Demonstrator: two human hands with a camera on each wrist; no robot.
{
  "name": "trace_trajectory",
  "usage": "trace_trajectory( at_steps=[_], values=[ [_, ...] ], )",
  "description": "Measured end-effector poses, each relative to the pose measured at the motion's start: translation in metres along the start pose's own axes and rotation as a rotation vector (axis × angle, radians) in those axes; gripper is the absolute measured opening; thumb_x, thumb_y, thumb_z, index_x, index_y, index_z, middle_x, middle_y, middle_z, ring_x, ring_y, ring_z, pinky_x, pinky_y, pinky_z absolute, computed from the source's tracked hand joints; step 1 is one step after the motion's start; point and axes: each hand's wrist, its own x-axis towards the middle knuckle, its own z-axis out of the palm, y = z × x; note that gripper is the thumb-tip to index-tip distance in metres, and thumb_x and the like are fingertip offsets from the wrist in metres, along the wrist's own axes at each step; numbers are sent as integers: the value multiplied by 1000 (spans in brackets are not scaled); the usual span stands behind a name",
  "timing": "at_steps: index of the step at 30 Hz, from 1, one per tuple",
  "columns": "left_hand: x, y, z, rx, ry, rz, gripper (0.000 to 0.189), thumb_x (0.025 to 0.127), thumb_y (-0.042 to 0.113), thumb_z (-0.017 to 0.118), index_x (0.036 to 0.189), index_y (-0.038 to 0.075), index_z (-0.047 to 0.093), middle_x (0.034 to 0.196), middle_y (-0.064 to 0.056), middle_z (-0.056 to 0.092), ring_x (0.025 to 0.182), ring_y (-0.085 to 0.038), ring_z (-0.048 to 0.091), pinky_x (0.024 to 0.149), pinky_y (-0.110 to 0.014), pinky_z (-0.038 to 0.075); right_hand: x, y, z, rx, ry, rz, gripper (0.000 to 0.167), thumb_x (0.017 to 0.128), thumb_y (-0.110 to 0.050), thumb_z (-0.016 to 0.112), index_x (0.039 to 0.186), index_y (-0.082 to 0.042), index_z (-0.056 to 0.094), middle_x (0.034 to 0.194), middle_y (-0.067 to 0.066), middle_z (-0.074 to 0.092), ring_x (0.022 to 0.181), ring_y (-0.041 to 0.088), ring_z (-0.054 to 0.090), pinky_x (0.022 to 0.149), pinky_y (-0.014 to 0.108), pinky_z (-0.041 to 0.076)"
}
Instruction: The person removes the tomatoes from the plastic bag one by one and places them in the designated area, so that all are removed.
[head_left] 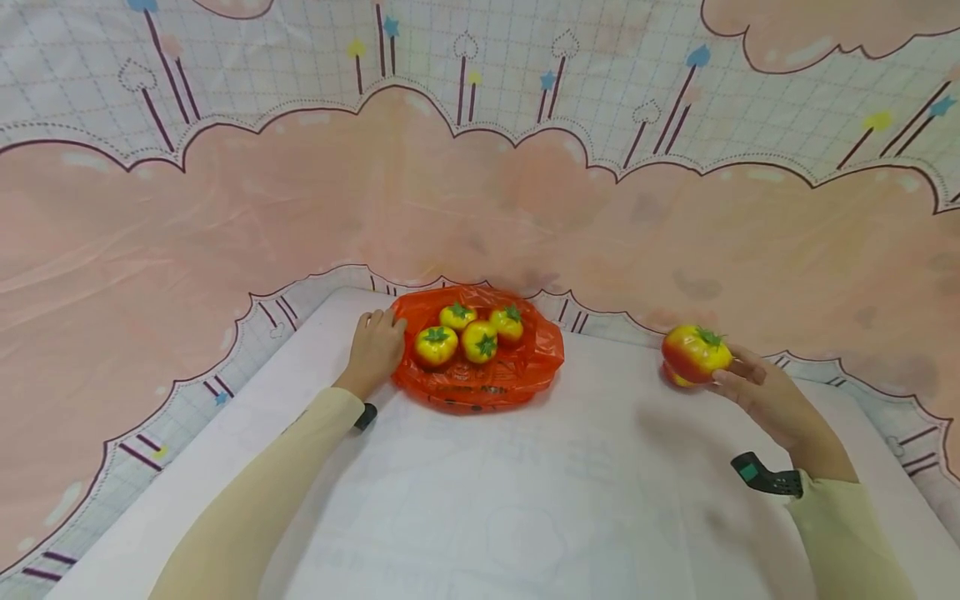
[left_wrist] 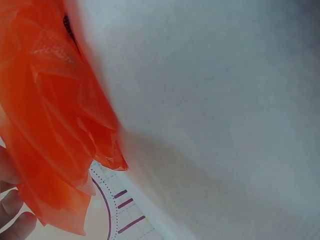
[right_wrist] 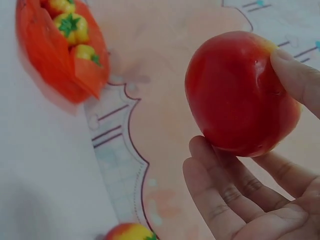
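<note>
An open red-orange plastic bag (head_left: pixel 536 367) lies toward the far edge of the table with several yellow-and-red tomatoes (head_left: pixel 436 347) in it, green leaves on top. My left hand (head_left: pixel 375 348) grips the bag's left rim, and the left wrist view shows fingertips (left_wrist: pixel 20 227) against the crinkled film (left_wrist: pixel 45 125). On the right, a tomato (head_left: pixel 693 354) is raised in my right hand (head_left: pixel 776 400), held between thumb and fingers. Its smooth red underside (right_wrist: pixel 240 95) faces the right wrist camera. Another tomato (right_wrist: pixel 129 233) sits on the table below it, mostly hidden in the head view.
A white cover lies over the table (head_left: pixel 480 500). Behind it hangs a pink-and-white cloth (head_left: pixel 480 192) printed with clouds and candle shapes, running along the table's far edge and both sides. Dark bands (head_left: pixel 765 477) are on both wrists.
</note>
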Motion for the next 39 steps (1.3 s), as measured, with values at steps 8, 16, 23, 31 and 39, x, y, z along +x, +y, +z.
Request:
trace_trajectory(
  at_steps=[8, 16, 23, 31, 39],
  values=[
    [0, 0, -1, -3, -8, -5, 21, 85, 10, 63, 103, 0, 64, 108, -21, 61, 100, -35, 54, 96, -50, 43, -3, 15, -18, 259, -2, -78, 56, 98, -14, 45, 149, -20, 23, 120, -22, 40, 102, -12, 53, 79, 10, 50],
    [0, -2, 1, 3, 9, 5, 19, 85, 10, 62, 102, 0, 64, 105, -21, 61, 97, -35, 55, 95, -50, 44, -2, 26, -34, 370, 0, -19, 59, 98, -15, 45, 150, -19, 16, 117, -21, 42, 98, -11, 55, 77, 14, 53],
    [0, -1, -1, 3, -3, 4, 22, 84, 10, 64, 104, 0, 64, 108, -21, 61, 99, -36, 55, 96, -50, 43, 0, 35, -45, 467, -19, -10, 36, 99, -12, 43, 129, -30, 38, 115, -20, 47, 96, -7, 59, 76, 17, 54],
    [-1, 0, -2, 3, -9, 1, 22, 84, 10, 64, 104, 0, 64, 108, -21, 61, 100, -36, 55, 96, -51, 43, 2, 48, -57, 551, -10, 70, 73, 98, -13, 44, 151, -16, -7, 111, -20, 46, 92, -5, 60, 76, 19, 55],
    [-1, -2, 3, 0, 41, 10, 16, 86, 7, 57, 98, 0, 64, 103, -21, 60, 96, -35, 54, 92, -48, 42, 1, 62, -65, 526, 27, 152, 80, 98, -19, 46, 146, -8, -17, 110, -19, 41, 87, -7, 59, 74, 18, 55]
  ],
)
